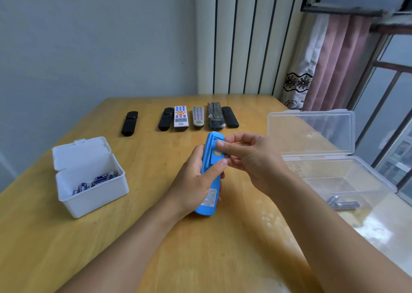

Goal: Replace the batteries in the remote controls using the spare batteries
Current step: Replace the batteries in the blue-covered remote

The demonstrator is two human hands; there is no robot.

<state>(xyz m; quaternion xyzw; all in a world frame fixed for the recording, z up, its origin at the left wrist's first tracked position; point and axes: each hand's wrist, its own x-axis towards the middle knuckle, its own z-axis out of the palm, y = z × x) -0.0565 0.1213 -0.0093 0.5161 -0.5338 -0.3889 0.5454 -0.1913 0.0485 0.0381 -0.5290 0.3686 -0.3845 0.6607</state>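
Note:
A blue remote [209,159] lies back side up over the middle of the wooden table, a white label near its lower end. My left hand [196,179] grips it from the left, thumb pressed across its back. My right hand [247,157] reaches in from the right, its thumb and fingers curled against the remote's upper back by a round yellow sticker. An open white box [89,194] at the left holds several blue-labelled batteries [98,180]. A clear open box [334,177] at the right holds a few batteries [344,203].
Several remotes lie in a row at the far side of the table [133,237]: a black one [130,123] apart at the left, then black, white [181,119], grey, dark grey and black ones. A window and curtain stand at the right.

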